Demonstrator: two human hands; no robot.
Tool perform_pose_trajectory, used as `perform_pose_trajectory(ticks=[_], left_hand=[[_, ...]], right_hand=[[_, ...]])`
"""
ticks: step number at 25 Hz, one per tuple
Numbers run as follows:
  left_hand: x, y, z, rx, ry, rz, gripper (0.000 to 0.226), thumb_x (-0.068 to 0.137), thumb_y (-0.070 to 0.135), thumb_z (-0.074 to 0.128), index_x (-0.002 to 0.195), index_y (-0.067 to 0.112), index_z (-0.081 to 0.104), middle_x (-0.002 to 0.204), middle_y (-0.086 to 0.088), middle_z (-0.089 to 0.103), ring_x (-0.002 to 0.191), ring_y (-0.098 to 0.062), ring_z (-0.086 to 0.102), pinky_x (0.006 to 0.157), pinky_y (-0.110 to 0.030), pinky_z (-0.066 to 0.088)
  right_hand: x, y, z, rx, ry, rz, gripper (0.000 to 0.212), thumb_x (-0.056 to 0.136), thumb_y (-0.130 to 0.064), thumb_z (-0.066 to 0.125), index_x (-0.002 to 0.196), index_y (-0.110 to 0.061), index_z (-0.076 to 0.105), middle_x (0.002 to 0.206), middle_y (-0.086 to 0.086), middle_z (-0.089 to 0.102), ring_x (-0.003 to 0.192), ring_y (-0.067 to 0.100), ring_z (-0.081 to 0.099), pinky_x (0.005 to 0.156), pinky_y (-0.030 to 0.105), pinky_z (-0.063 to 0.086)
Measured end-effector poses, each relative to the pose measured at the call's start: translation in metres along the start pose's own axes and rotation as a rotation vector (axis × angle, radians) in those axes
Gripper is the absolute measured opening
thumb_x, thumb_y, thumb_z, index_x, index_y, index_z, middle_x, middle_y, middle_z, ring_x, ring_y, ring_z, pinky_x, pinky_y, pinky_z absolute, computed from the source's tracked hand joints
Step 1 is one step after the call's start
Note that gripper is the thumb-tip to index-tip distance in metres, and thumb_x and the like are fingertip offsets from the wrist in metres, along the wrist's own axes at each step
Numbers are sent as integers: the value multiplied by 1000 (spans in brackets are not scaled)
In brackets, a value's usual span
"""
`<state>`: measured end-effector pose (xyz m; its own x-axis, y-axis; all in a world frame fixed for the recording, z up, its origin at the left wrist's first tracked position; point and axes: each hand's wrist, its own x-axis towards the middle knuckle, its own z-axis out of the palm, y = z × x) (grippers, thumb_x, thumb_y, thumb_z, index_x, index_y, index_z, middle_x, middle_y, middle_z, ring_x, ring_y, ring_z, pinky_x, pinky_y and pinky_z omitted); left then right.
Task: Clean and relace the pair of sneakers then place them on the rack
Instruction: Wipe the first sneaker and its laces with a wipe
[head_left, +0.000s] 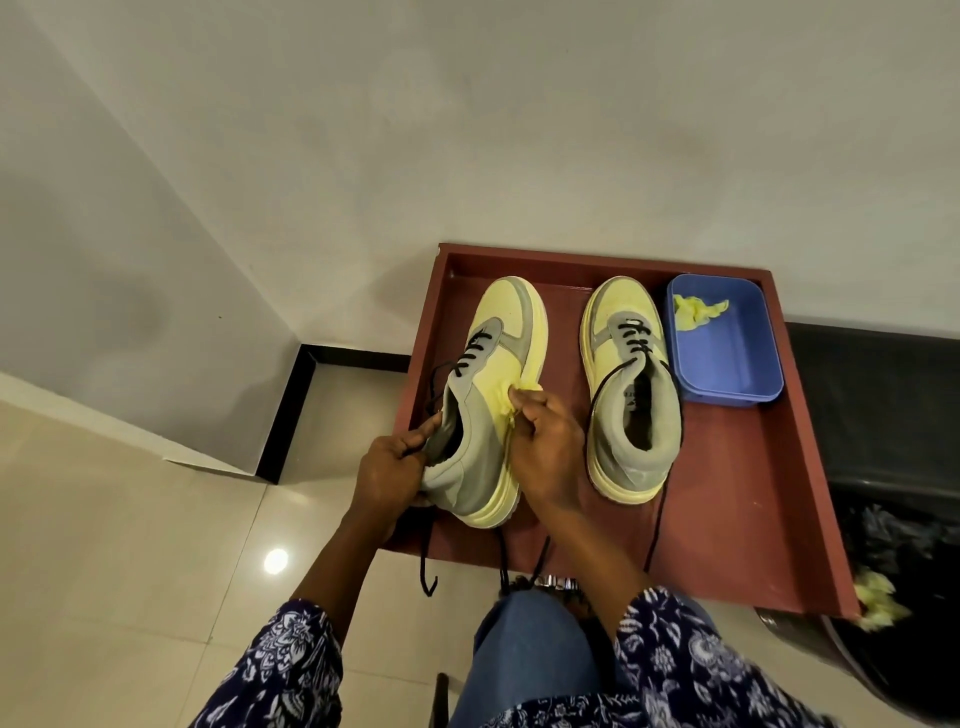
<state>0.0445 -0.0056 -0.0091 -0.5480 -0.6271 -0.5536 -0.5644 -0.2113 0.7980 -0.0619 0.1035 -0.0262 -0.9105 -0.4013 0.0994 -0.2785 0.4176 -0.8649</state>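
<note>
At the six o'clock edge of the red-brown tray (727, 519), the heel collar of the left sneaker (488, 395) is gripped by the left hand (389, 473), while a yellow cloth (511, 402) is pinched against its side by the right hand (550, 447). At three o'clock the second sneaker (631, 384) is set flat on the tray, loosely laced. Beyond it, at two o'clock, a blue tub (727, 358) is seen with another yellow rag (696, 312) inside.
</note>
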Motion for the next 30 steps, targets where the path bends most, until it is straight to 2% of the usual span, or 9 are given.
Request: perform_pose_trajectory(ticks=[3, 7, 9, 13, 16, 20, 23, 26, 30], left_hand=[[0, 1, 0, 8, -10, 10, 33, 94, 9, 48, 121, 25, 60, 115, -2, 66, 92, -22, 63, 71, -45, 59], [-2, 4, 2, 32, -10, 35, 35, 94, 8, 48, 122, 25, 59, 123, -1, 62, 93, -20, 62, 64, -35, 60], [-2, 4, 3, 31, -15, 43, 35, 94, 7, 48, 122, 25, 60, 125, 1, 62, 94, -19, 62, 62, -32, 60], [-3, 5, 4, 34, -14, 44, 37, 93, 5, 47, 122, 24, 60, 122, 3, 61, 92, -19, 61, 67, -39, 60], [-2, 4, 6, 38, -5, 44, 36, 93, 5, 48, 121, 24, 60, 120, 2, 62, 90, -18, 61, 66, -38, 60], [-4, 4, 11, 109, 9, 81, 37, 93, 6, 47, 122, 25, 60, 118, 4, 63, 89, -19, 62, 67, -41, 59], [-5, 4, 14, 156, 28, 116, 40, 92, 3, 45, 122, 27, 59, 115, 7, 63, 84, -16, 63, 70, -45, 59], [-8, 4, 14, 172, 36, 128, 37, 93, 6, 47, 122, 26, 59, 125, 3, 61, 99, -20, 62, 81, -44, 57], [-19, 1, 9, 170, 52, 70, 36, 94, 10, 49, 125, 27, 57, 129, -2, 58, 102, -28, 61, 70, -43, 60]], right_hand=[[27, 0, 2, -60, 12, 11, 31, 85, 7, 50, 112, 0, 65, 105, 18, 64, 97, 29, 60, 79, 7, 32], [66, -2, 4, -211, -47, -20, 33, 88, 2, 47, 118, -3, 61, 113, 19, 62, 107, 33, 55, 92, 28, 39], [85, -3, 5, -259, -49, -30, 33, 90, 0, 46, 121, -3, 59, 116, 20, 61, 110, 34, 53, 95, 33, 40], [114, -6, 4, -376, -101, 12, 35, 91, -2, 45, 125, -4, 56, 117, 24, 60, 109, 38, 53, 93, 39, 40], [109, -2, 4, -398, -115, 2, 35, 92, -2, 44, 124, -3, 57, 116, 24, 59, 109, 39, 53, 92, 40, 41], [80, 8, 5, -370, -100, 34, 38, 88, 1, 43, 121, -6, 60, 116, 17, 60, 109, 34, 54, 92, 38, 44], [57, 3, -1, -237, -108, 110, 38, 88, 3, 41, 120, -6, 61, 119, 15, 59, 111, 31, 55, 98, 33, 40], [36, -2, -7, -162, -138, 156, 38, 89, 2, 42, 121, -6, 60, 121, 13, 60, 111, 28, 56, 93, 23, 37], [6, -3, -11, -63, -147, 165, 32, 90, 0, 47, 119, -3, 61, 119, 13, 63, 110, 26, 58, 84, 13, 34]])
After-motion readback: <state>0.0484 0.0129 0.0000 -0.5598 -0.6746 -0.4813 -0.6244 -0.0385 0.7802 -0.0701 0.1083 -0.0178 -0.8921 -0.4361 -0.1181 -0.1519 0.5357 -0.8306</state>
